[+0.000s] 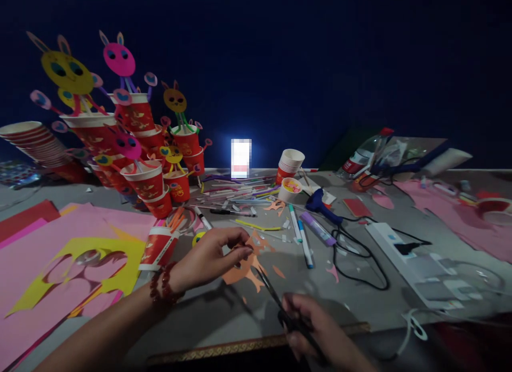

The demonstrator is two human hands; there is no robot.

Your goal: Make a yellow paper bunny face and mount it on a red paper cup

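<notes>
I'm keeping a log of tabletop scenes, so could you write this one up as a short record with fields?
Left hand: pinches orange paper
Right hand: holds scissors, tips at the paper
Left wrist: red bead bracelet
Table, left: cut yellow sheet on pink paper; red cups with rabbit figures
Table, right: blue glue gun, white power strip, tilted bottle

Table [194, 329], left to right: paper sheets [134, 220], cups [142, 175] behind them — cut paper [235, 272], scissors [272, 290] at its right — glue gun [320, 202], then power strip [408, 260].
</notes>
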